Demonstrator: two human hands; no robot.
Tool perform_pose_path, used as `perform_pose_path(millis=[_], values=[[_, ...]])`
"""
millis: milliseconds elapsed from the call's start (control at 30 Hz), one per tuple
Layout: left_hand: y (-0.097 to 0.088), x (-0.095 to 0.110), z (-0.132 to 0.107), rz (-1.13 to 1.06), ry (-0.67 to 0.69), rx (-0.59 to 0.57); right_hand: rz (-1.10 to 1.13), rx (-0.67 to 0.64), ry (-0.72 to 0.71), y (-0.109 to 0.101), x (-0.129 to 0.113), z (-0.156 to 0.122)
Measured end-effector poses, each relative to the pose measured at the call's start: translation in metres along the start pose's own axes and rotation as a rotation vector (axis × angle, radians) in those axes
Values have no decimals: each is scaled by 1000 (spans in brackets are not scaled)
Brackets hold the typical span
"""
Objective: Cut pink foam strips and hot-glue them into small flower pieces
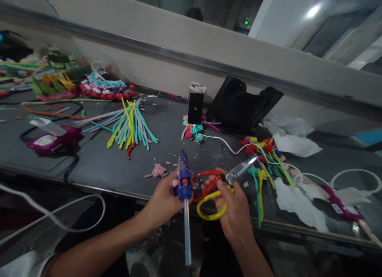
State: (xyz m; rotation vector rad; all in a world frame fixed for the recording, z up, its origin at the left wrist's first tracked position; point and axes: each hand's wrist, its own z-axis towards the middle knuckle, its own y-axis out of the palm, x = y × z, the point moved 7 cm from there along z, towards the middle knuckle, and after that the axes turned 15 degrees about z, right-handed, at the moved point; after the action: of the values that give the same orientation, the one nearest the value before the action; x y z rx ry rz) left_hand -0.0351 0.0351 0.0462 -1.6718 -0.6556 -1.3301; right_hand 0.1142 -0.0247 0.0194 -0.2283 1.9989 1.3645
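My left hand (167,193) is wrapped around a blue hot glue gun (184,177), nozzle pointing away from me. A long clear glue stick (187,233) juts out of its back end. In my right hand (234,209) are scissors (235,177) with one red and one yellow handle loop. Their blades point to the upper right and look closed together. A pink fuzzy flower (158,170) lies on the table left of the glue gun. Beyond the nozzle sits a small cluster of colourful fuzzy flowers (193,130).
A fan of yellow, teal and lilac pipe cleaners (131,125) lies left. A dark device (195,106) stands upright beside a black bag (243,106). Fuzzy-stemmed flowers (262,149), a white cable (222,141) and crumpled paper (298,205) are right. Purple power strips (53,141) lie at both sides.
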Motion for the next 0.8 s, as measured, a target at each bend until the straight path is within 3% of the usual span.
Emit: perform_pose_path(millis=[400, 800], values=[[-1, 2, 0, 12, 43, 8, 14, 36, 8, -2, -1, 0], [0, 0, -1, -5, 3, 14, 6, 39, -7, -4, -5, 0]])
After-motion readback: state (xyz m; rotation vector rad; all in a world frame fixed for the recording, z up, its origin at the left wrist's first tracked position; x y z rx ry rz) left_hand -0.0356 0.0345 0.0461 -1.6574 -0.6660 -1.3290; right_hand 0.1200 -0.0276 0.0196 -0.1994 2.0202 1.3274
